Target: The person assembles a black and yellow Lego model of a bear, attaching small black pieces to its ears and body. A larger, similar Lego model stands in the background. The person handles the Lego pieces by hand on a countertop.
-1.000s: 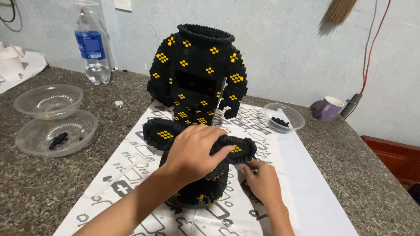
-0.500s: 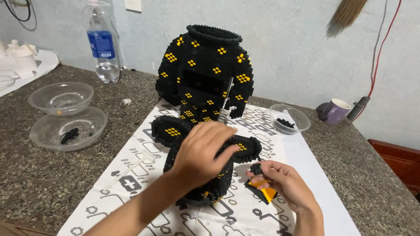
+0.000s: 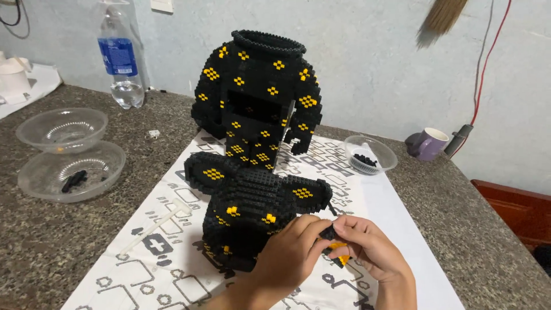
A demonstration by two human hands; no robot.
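Note:
A black brick-built head with round ears and yellow dots (image 3: 247,209) lies on a printed white sheet (image 3: 172,229). Behind it stands the matching black body with yellow dots (image 3: 256,100). My left hand (image 3: 290,255) and my right hand (image 3: 370,250) meet just right of the head, their fingertips pinching a small black and yellow brick piece (image 3: 333,241) between them. The left palm rests against the head's lower right side.
Two clear plastic bowls (image 3: 69,149) sit at the left, one with a few black pieces. A small bowl of black bricks (image 3: 370,155) and a purple mug (image 3: 427,143) stand at the right. A water bottle (image 3: 123,57) is at the back left. A white tool (image 3: 152,227) lies on the sheet.
My left hand has come off the top of the head and joined my right hand on the small black and yellow piece. The view has shifted a little.

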